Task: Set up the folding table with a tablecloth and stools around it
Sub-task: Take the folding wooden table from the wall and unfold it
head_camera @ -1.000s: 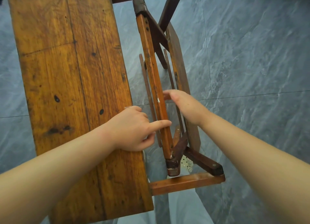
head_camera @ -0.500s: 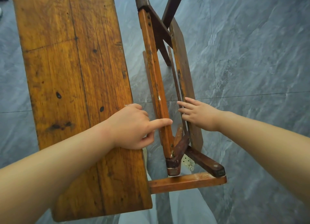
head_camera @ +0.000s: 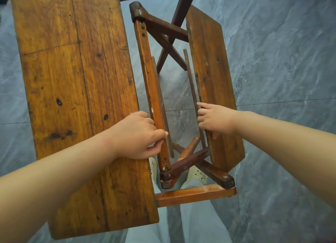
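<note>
A wooden folding table stands below me, half unfolded. Its left top panel [head_camera: 76,89] lies flat and wide. The right top panel [head_camera: 212,82] is tilted, swung away from the middle. Between them run an orange-brown frame rail [head_camera: 148,82] and dark crossed legs [head_camera: 169,42]. My left hand [head_camera: 138,135] grips the frame rail near its lower end. My right hand [head_camera: 213,120] grips the inner edge of the right panel, fingers curled round it. No tablecloth or stools are in view.
Grey marbled floor tiles [head_camera: 281,60] surround the table. My light trousers [head_camera: 190,221] and pale shoes [head_camera: 197,173] show under the frame. A wooden cross bar [head_camera: 196,195] sticks out at the near end.
My right hand has taken hold of the right panel and pulled it rightward, so the gap between the rail and the panel has widened. My left hand closed round the rail.
</note>
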